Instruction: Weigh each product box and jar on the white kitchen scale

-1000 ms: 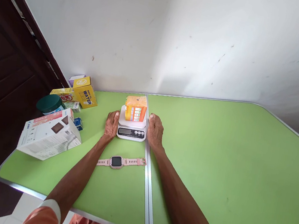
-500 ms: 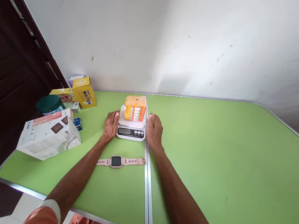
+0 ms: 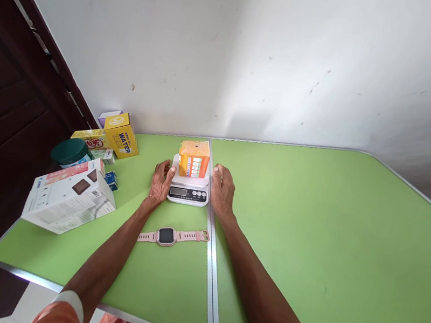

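Observation:
A white kitchen scale (image 3: 187, 199) with a dark display strip and round buttons lies on the green table. An orange-and-yellow wrapped packet (image 3: 194, 159) stands on its pan. At the scale's left side is my left hand (image 3: 161, 183), open, its thumb spread towards the pan and its fingers apart. My right hand (image 3: 223, 189) rests along the right side, fingers loosely curled and partly hidden, with nothing seen in it. Whether either hand presses on the scale I cannot tell. Nearer to me lies a pink-strapped smartwatch (image 3: 166, 235), its left strap end partly behind my left forearm.
On the left are a large white box (image 3: 70, 198), a green-lidded tub (image 3: 72, 151), a yellow box (image 3: 122, 134), a small blue box (image 3: 111, 180) and other small cartons. A metal-edged seam (image 3: 213, 276) crosses the table (image 3: 329, 245). Behind it rises a white wall (image 3: 297, 60).
My left thumb has moved right, towards the scale's pan, and the left fingers have spread. My right hand stays almost where it was. The view has shifted slightly.

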`<action>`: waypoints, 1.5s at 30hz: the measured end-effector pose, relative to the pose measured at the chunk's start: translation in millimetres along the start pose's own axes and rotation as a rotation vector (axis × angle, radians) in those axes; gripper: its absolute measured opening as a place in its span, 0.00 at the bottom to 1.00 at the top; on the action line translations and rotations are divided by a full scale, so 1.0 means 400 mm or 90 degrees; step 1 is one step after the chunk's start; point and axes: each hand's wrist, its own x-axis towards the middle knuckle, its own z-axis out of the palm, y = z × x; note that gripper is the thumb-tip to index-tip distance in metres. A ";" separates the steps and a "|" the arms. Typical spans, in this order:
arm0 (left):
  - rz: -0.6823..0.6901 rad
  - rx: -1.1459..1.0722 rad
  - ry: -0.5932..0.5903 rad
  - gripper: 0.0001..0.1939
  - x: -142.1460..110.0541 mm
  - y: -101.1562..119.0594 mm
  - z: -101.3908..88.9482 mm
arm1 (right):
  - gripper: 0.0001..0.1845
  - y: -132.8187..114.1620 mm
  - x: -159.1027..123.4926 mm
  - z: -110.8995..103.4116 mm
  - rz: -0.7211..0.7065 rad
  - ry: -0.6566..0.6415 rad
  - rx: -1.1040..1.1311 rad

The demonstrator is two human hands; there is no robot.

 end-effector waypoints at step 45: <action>0.163 -0.157 -0.444 0.37 -0.042 0.423 0.535 | 0.44 0.045 0.020 -0.642 0.070 0.013 -0.021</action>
